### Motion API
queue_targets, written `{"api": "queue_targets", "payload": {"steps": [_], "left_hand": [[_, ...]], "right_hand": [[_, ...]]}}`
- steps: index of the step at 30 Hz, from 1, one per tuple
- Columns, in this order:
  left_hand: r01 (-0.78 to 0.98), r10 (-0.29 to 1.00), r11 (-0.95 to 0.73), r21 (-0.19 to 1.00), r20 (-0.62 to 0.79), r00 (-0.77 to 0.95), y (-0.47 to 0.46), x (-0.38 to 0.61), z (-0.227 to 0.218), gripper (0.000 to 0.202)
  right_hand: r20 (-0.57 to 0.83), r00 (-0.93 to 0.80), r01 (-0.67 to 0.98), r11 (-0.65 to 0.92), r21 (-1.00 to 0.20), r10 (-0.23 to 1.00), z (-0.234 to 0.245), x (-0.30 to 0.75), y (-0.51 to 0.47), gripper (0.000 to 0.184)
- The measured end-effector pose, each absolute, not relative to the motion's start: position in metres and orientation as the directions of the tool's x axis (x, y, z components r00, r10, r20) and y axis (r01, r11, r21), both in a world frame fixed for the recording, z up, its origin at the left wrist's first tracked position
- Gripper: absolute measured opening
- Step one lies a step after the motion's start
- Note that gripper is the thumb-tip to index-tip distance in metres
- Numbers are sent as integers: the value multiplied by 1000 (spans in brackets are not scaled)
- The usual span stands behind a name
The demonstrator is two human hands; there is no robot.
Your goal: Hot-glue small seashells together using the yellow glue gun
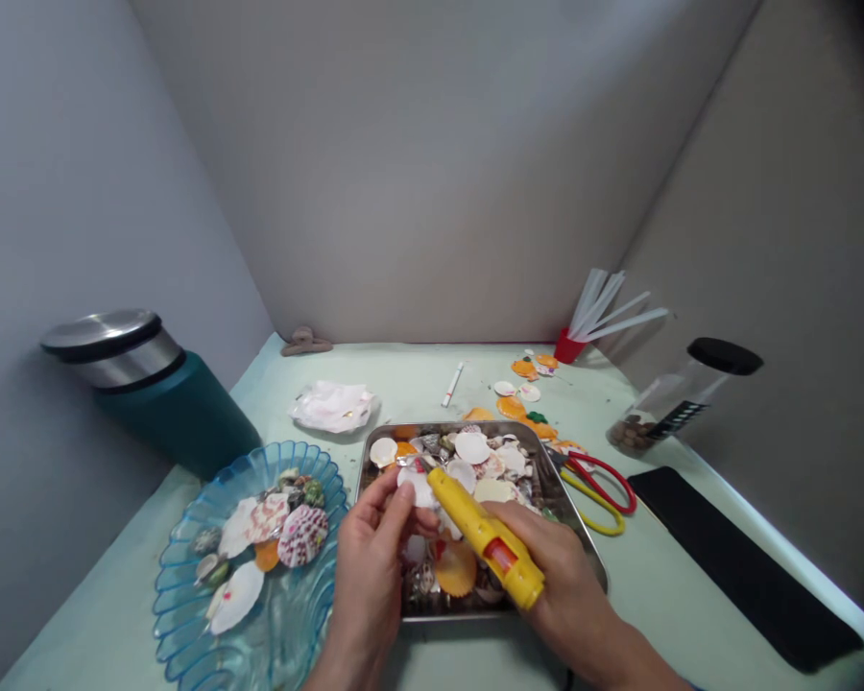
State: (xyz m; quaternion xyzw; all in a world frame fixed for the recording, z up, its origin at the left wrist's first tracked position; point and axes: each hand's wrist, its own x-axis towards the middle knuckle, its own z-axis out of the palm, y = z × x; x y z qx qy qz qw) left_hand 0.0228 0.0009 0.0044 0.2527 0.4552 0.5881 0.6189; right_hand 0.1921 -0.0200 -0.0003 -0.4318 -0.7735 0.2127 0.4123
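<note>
My left hand point(371, 566) pinches a white scallop shell point(418, 488) over the metal tray point(594, 555), which holds several shells. A yellow glue gun point(486, 537) is gripped in my right hand point(565, 595), its nozzle touching the white shell. An orange shell point(456, 568) lies in the tray just below the gun.
A blue glass dish point(187, 614) with several shells sits at the left, a teal steel-lidded flask point(151, 389) behind it. Red and yellow scissors point(601, 485), a black pad point(741, 566), a tilted jar point(681, 398), a red cup of glue sticks point(583, 326), crumpled tissue point(332, 405) and loose orange shells point(525, 384) lie around.
</note>
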Motion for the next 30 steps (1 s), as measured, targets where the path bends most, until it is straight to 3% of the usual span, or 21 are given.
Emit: {"api": "queue_targets", "payload": {"steps": [30], "left_hand": [[-508, 973, 188, 841, -228, -18, 2, 26, -2, 32]], "right_hand": [[396, -318, 398, 501, -769, 861, 5, 191, -19, 17]]}}
